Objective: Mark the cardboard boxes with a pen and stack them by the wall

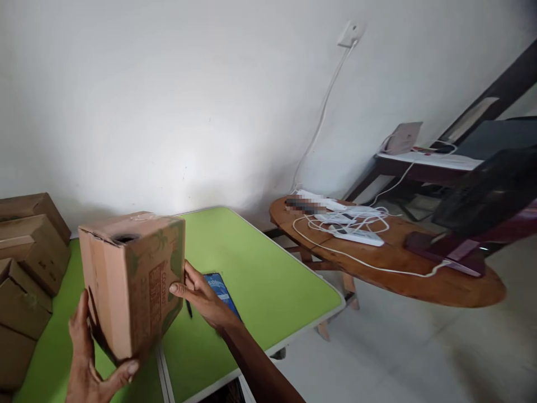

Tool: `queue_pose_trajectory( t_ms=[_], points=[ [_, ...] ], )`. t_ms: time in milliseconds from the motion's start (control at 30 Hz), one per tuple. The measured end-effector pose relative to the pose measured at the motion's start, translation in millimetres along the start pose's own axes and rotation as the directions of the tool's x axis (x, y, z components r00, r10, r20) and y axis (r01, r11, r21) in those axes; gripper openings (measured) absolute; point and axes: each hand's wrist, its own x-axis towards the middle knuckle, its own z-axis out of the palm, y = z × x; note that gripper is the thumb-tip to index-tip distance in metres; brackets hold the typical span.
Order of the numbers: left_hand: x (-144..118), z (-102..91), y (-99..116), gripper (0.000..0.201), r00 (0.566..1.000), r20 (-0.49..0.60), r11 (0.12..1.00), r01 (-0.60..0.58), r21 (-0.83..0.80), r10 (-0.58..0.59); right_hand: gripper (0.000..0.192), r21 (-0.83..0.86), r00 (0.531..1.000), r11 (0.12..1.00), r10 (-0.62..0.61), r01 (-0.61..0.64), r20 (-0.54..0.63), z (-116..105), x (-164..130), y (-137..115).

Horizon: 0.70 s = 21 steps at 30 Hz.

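Observation:
A brown cardboard box (134,280) with green print is held up over the green table (268,280), tilted on one corner. My left hand (86,358) grips its lower left side, thumb wrapped under the bottom edge. My right hand (201,294) presses against its right face. A dark hole shows in the box's top. A blue phone (220,291) lies flat on the table just behind my right hand, partly hidden by it.
Several more cardboard boxes (27,263) are stacked at the left edge. To the right stands an oval wooden table (419,274) with white power strips and cables (356,224). Dark furniture (482,184) lies beyond it. A white wall is behind.

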Motion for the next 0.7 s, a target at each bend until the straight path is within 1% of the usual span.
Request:
queue_pose_trajectory(
  t_ms=[67, 133, 200, 300, 367, 433, 500, 567, 633, 700],
  points=[
    [2, 1.3, -2, 0.137, 0.998, -0.049, 0.999, -0.035, -0.008, 0.034, 0.066, 0.012, 0.999, 1.0, -0.012, 0.011, 0.04, 1, 4, 6],
    [5, 4.5, -2, 0.137, 0.996, -0.085, 0.998, -0.043, -0.055, 0.038, 0.069, 0.021, 0.998, 1.0, -0.024, 0.023, 0.059, 1, 7, 12],
    [8, 9.1, -3, 0.14, 0.993, -0.117, 0.996, -0.032, -0.087, 0.022, 0.071, 0.027, 0.998, 0.999, -0.04, 0.039, 0.04, 2, 12, 18],
    [6, 16.5, -11, 0.137, 0.979, -0.201, 0.998, -0.035, -0.056, 0.023, 0.064, 0.041, 0.998, 0.997, -0.068, 0.068, 0.009, 4, 22, 30],
    [2, 20.0, -21, 0.13, 0.972, -0.227, 0.998, -0.055, 0.019, 0.058, 0.055, 0.049, 0.994, 0.993, -0.108, 0.109, -0.015, 5, 29, 39],
    [-2, 22.0, -28, 0.121, 0.977, -0.203, 0.995, -0.058, 0.077, 0.072, 0.049, 0.039, 0.988, 0.988, -0.15, 0.151, -0.049, 4, 33, 46],
    [-1, 23.3, -30, 0.114, 0.986, -0.154, 0.993, -0.046, 0.11, 0.063, 0.05, -0.005, 0.982, 0.985, -0.173, 0.173, -0.081, 1, 35, 50],
    [6, 24.0, -27, 0.106, 0.991, -0.124, 0.988, -0.03, 0.151, 0.049, 0.055, -0.073, 0.979, 0.983, -0.175, 0.168, -0.105, -3, 31, 53],
    [17, 23.3, -21, 0.092, 0.988, -0.151, 0.981, -0.014, 0.192, 0.044, 0.056, -0.146, 0.979, 0.977, -0.172, 0.155, -0.113, -2, 23, 54],
    [28, 19.7, -17, 0.08, 0.973, -0.227, 0.978, 0.009, 0.21, 0.04, 0.052, -0.219, 0.977, 0.964, -0.179, 0.15, -0.119, 4, 9, 56]
  ],
)
